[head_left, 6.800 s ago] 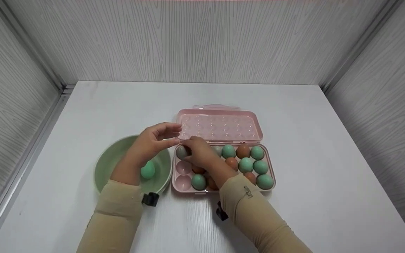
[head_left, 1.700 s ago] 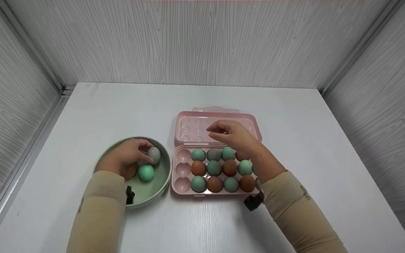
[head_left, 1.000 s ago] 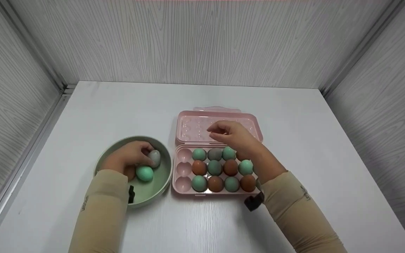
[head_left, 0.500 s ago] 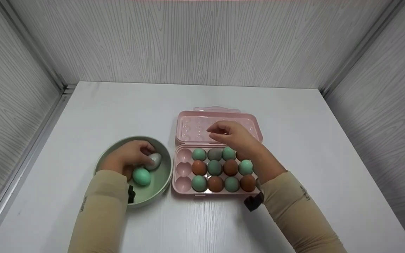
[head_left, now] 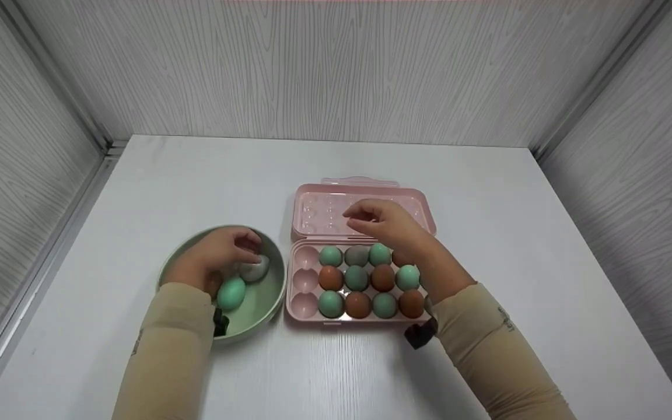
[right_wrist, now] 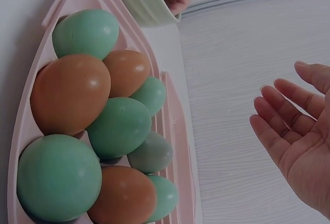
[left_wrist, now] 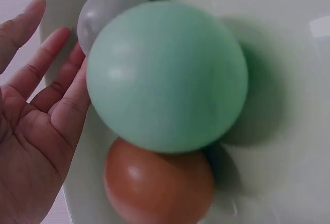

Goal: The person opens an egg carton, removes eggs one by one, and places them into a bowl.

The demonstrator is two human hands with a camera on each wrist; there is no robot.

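Note:
Inside the pale green bowl [head_left: 260,309] lie a grey egg [head_left: 254,269], a bright green egg [head_left: 231,293] and a brown egg [left_wrist: 160,183]. My left hand [head_left: 222,254] hovers over the bowl with its thumb and fingers spread apart, beside the grey egg and gripping nothing. To the right stands a pink egg box [head_left: 305,305] with several green, brown and grey eggs in its cups; the leftmost column of cups holds none. My right hand [head_left: 382,224] hangs in the air in front of the opened lid [head_left: 318,204], fingers relaxed and nothing in them.
A white table [head_left: 196,169] carries the bowl and box, which stand side by side almost touching. Wood-patterned panels [head_left: 336,70] rise at the back and on both sides. The right forearm covers the box's right end.
From the leftmost column, the grey egg has gone into the bowl. In the last second my left hand has let go of it, while the green egg has rolled left and nearer. My right hand stays still.

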